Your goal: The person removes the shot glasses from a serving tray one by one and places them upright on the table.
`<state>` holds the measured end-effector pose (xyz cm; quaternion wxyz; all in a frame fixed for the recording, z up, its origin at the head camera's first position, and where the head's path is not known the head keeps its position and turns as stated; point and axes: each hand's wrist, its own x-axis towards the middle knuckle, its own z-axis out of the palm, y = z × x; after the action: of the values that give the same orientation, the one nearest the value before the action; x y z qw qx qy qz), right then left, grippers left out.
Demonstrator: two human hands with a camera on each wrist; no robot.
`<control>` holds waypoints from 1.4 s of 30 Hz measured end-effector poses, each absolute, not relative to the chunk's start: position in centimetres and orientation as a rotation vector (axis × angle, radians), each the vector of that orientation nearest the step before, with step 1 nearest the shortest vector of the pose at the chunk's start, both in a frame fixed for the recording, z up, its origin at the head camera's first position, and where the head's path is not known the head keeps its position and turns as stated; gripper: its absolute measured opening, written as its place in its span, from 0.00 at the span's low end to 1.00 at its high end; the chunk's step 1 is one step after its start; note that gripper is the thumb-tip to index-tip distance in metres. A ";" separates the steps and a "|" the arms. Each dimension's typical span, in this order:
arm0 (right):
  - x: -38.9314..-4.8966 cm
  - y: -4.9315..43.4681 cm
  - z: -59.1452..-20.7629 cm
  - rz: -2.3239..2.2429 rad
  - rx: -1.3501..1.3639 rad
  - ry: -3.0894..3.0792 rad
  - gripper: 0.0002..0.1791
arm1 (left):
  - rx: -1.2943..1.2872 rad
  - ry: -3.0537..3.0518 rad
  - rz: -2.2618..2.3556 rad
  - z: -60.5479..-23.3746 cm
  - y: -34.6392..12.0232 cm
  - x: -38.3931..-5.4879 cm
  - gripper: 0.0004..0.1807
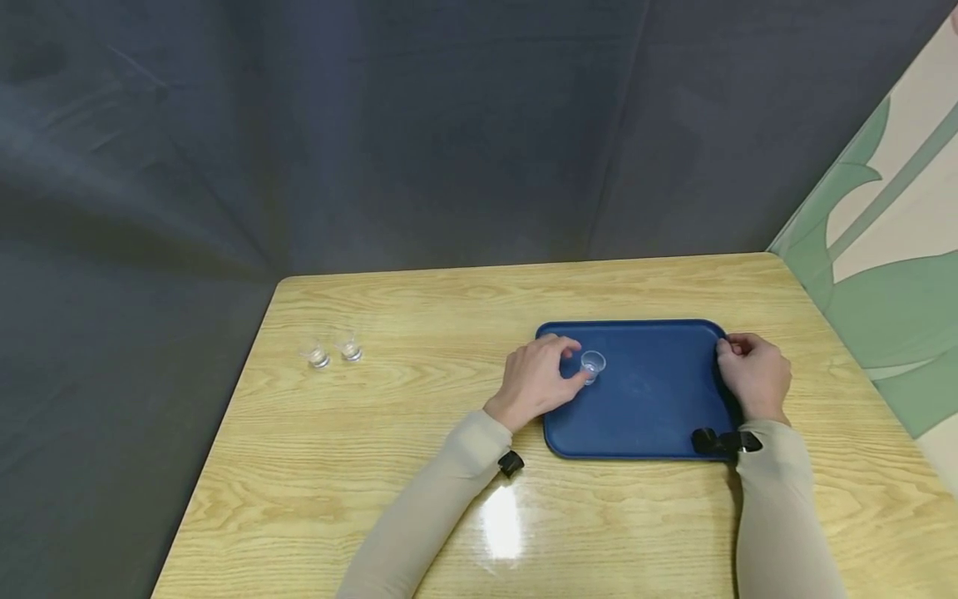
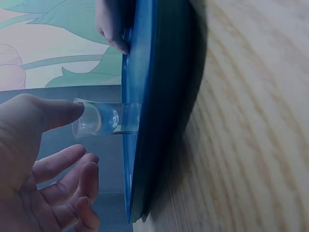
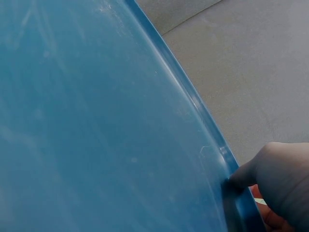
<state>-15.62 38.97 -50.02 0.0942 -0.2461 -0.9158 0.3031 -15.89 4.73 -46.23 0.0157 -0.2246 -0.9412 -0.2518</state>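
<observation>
Blue tray [image 1: 651, 412], pinched at its right side by the right hand [image 1: 756, 376], likely for steadiness; clear cup [image 1: 593, 363] upright on the tray's left part, left hand [image 1: 535, 376] there, thumb against it, fingers apart!

My right grip [image 3: 285, 179] has fingers partly hidden by the tray [image 3: 96, 121], and the right wrist view's edges crop both. Two glasses [image 1: 352, 353] look too small to read clearly; my sleeves [image 1: 441, 491] run off the head view's bottom.
</observation>
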 end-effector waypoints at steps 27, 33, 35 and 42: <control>-15.6 39.2 -50.1 0.897 -0.734 -2.712 0.25 | -0.757 -2.884 -0.836 -47.1 4.9 -15.9 0.23; -15.7 39.0 -50.5 0.892 -0.737 -2.708 0.24 | -0.689 -2.794 -0.957 -47.5 2.0 -15.9 0.22; -15.7 39.0 -50.5 0.893 -0.735 -2.707 0.24 | -0.668 -2.765 -0.997 -47.4 0.9 -16.0 0.21; -15.7 39.1 -50.2 0.901 -0.731 -2.720 0.25 | -0.562 -2.756 -1.031 -47.3 -3.5 -16.0 0.22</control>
<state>-15.70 39.11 -50.19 0.0921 -0.2461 -0.9159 0.3034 -16.02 -3.51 -47.28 0.0730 -0.1872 -0.9175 -0.3433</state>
